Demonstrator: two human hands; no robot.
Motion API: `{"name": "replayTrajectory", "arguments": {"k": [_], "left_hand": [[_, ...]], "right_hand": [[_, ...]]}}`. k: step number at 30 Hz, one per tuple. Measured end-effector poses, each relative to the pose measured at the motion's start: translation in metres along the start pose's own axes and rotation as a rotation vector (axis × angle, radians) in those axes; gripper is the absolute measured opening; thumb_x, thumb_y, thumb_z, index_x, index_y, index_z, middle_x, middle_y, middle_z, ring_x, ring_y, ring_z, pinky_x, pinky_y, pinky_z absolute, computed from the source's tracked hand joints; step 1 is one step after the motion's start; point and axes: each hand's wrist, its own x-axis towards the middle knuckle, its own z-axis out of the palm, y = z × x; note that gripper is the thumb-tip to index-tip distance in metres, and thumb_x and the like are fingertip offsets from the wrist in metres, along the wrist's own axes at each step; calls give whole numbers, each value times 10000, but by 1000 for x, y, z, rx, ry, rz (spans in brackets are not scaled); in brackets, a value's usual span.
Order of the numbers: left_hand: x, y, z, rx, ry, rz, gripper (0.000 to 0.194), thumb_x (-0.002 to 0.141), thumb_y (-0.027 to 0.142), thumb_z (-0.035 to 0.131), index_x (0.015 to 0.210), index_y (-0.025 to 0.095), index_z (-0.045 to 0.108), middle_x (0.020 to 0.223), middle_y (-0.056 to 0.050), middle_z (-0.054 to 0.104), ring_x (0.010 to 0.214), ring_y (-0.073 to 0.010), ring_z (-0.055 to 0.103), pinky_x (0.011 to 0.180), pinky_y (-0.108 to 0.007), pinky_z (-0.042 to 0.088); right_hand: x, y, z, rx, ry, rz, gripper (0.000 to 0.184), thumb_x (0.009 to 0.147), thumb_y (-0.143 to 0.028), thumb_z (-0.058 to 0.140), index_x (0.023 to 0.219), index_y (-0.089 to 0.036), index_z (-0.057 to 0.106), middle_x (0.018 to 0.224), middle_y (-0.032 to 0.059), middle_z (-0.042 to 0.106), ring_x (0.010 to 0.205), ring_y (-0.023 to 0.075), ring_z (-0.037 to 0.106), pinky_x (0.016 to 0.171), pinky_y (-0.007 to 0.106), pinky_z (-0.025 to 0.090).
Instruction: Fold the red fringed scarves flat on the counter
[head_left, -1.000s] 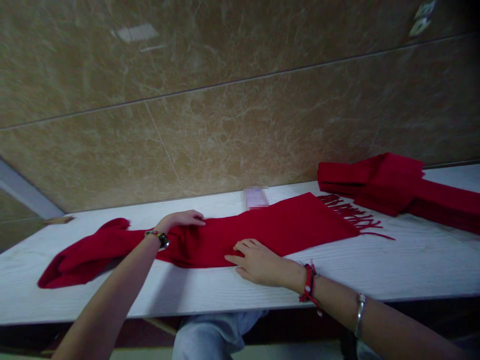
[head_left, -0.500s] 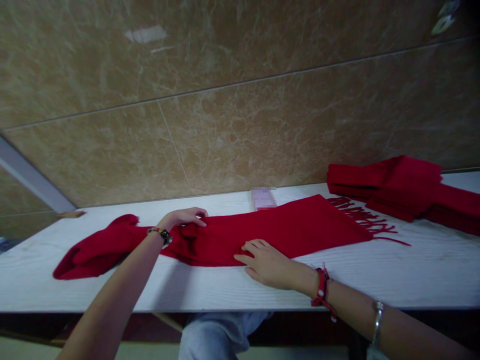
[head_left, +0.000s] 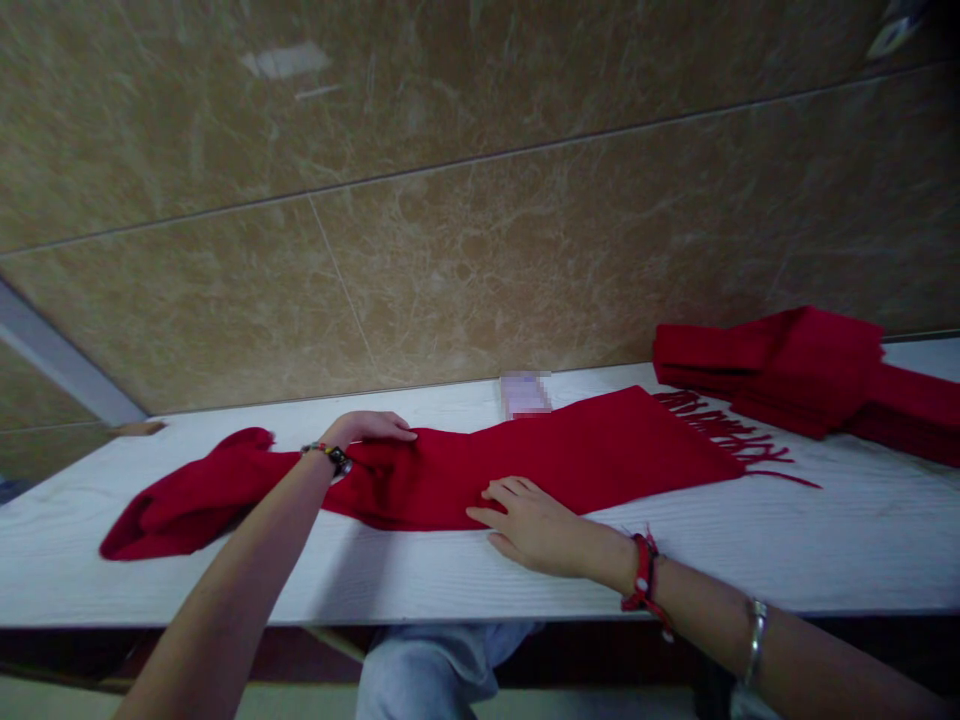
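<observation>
A long red scarf (head_left: 600,450) lies lengthwise across the white tabletop, its fringe spread at the right end and its left end bunched up. At the scarf's far edge, left of the middle, my left hand (head_left: 375,428) has its fingers together over the cloth, pinching the edge, with some cloth ruffled beneath. My right hand (head_left: 536,525) rests palm down on the near edge, fingers spread and touching the fabric. It grips nothing.
Folded red cloth (head_left: 795,370) is piled at the back right, by the fringe. A small blurred pale packet (head_left: 524,394) sits behind the scarf against the tiled wall (head_left: 525,250). The white table's (head_left: 825,560) front edge runs above my knee.
My left hand's thumb and fingers have closed together on the scarf's far edge, which now ripples slightly beside them. The right hand stays in place.
</observation>
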Motion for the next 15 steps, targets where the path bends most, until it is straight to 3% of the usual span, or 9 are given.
{"name": "replayTrajectory", "arguments": {"k": [4,8,15], "left_hand": [[-1,-2,2,-7,86,39,284,530,328,634,757,159,608,766,7,595,741,-167,500,673,-246,396],[6,-5,12,-53,132,77,379,480,245,641,843,159,575,811,6,582,778,-172,515,717,-258,408],[13,-7,13,-86,118,75,388,511,332,672,842,144,600,814,-20,628,767,-183,553,708,-269,426]], "right_hand": [[2,-2,-6,-14,-21,-15,358,856,-269,445,1202,-206,514,1085,117,535,1048,242,454,878,403,373],[11,-10,-10,8,5,-62,372,828,-242,487,1192,-169,511,1155,116,522,1096,234,435,924,389,350],[19,-22,6,117,-40,-66,388,892,-246,370,1264,-166,446,1279,85,486,1194,222,376,1002,414,273]]}}
